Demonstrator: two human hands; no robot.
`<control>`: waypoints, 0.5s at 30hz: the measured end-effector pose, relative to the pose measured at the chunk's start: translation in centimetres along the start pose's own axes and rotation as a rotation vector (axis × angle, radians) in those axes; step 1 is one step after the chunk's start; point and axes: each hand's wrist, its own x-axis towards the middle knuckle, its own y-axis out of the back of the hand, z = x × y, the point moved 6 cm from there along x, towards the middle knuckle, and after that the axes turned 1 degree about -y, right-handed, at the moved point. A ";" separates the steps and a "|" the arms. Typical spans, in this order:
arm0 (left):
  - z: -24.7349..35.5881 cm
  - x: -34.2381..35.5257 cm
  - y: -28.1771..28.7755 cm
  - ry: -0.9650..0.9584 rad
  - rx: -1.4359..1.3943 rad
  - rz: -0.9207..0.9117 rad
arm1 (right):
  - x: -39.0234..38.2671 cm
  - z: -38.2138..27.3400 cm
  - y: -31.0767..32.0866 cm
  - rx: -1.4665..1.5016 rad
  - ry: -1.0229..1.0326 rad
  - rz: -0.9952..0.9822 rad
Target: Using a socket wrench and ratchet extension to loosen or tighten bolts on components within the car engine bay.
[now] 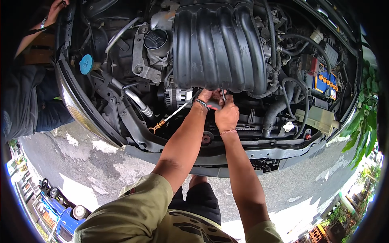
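Note:
Both of my hands are at the front lower edge of a black ribbed intake manifold in an open engine bay. My left hand, below a dark beaded bracelet, reaches in under that edge, and its fingers are mostly hidden. Close beside it on the right, my right hand is closed around a slim metal tool pointing up toward the manifold. The tool's kind is not clear. Something red shows between the hands. Left of my left wrist a dipstick with a yellow ring handle leans out.
A black oil filler cap and a blue reservoir cap lie to the left. The battery is at the right, above a pale plastic reservoir. Another person's arm rests at the far left. The front crossmember runs under my forearms.

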 end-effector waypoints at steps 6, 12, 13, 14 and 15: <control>0.8 -0.9 0.2 0.104 0.041 -0.166 | -0.6 -3.3 0.4 -0.385 -0.046 -0.150; 0.3 -1.3 -0.6 0.165 -0.031 -0.024 | -1.5 -3.4 1.5 -0.304 -0.067 -0.131; 0.5 -1.1 -0.5 0.178 -0.041 -0.037 | -1.7 -3.3 1.5 -0.306 -0.034 -0.118; 0.5 -1.0 -0.6 0.193 -0.054 -0.049 | -1.8 -3.3 1.8 -0.310 -0.005 -0.105; 0.8 -0.9 -0.6 0.115 -0.056 -0.066 | -1.8 -3.2 2.1 -0.316 0.018 -0.150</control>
